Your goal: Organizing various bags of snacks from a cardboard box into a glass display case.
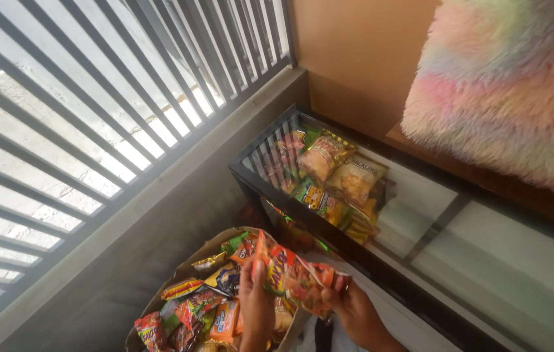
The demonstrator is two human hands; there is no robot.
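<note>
Both my hands hold a strip of red and orange snack packets (290, 274) above an open cardboard box (202, 255). My left hand (255, 306) grips the strip's left part, fingers curled round it. Pinching the strip's right end is my right hand (354, 309). The box below is full of several colourful snack packets (198, 306). Just beyond stands a black-framed glass display case (254, 171) with more snack packets (335, 176) stacked inside its left end.
A grey metal window grille (94, 111) fills the left side, with a grey ledge (179, 189) under it. A fluffy pastel rainbow cushion (505, 85) lies on a wooden surface at the top right, against an orange wall (355, 58).
</note>
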